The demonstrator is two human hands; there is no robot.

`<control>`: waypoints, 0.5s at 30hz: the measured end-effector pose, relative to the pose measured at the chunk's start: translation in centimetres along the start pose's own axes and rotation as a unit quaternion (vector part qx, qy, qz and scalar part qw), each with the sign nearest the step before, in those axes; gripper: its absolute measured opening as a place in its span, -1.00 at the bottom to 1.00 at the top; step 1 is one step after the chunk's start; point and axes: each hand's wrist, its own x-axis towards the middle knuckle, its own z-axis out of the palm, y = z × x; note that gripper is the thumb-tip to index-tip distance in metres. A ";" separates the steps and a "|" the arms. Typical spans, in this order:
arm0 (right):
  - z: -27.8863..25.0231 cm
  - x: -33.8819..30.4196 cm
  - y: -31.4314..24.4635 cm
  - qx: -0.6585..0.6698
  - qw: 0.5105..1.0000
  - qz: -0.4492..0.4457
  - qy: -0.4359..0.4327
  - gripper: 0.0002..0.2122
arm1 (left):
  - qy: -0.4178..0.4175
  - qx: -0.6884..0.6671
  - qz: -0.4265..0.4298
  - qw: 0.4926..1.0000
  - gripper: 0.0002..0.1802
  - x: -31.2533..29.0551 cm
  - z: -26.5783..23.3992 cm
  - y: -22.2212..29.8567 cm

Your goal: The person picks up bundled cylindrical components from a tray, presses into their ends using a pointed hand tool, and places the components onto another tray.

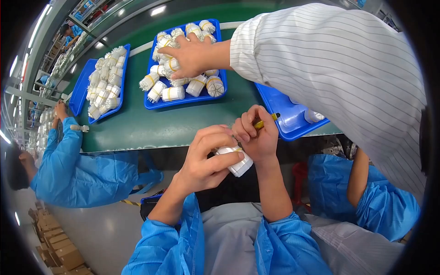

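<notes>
"What's at the left of the frame?"

"A co-worker in a blue jacket [78, 169], and above, a shallow blue plastic tray [81, 87] partly filled with white plastic cylinders [101, 87]."

"Then?"

"Upper middle, a second blue plastic tray [172, 105], heaped with yellow-banded white cylinders [173, 94]. Another person's hand [192, 57], in a white pin-striped sleeve [321, 55], is spread over them."

"And the wearer's hands?"

"Centre: the left hand [206, 160] is clamped on a white faceted plastic piece [240, 167]. Just right of it, the right hand [257, 135] has its fingers curled around a slim yellow tool [263, 123] (dark at the tip). Whether those fingers touch the piece, I can't tell."

"Further right?"

"A third blue plastic tray [286, 121], partly hidden by the sleeve, with a white piece [314, 116] inside."
</notes>
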 end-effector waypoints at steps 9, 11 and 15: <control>0.1 0.1 -0.3 -0.005 1.000 -0.003 -0.007 -0.67 | 0.012 0.097 -0.058 0.993 -0.46 -0.7 -0.2 0.3; -0.2 -0.1 0.0 0.014 1.000 -0.008 -0.015 -0.68 | 0.034 0.077 -0.122 0.989 -0.45 -0.9 -0.3 0.7; 0.0 -0.3 0.1 0.003 1.000 -0.019 -0.001 -0.68 | 0.068 0.023 -0.160 0.985 -0.44 -0.8 0.1 0.5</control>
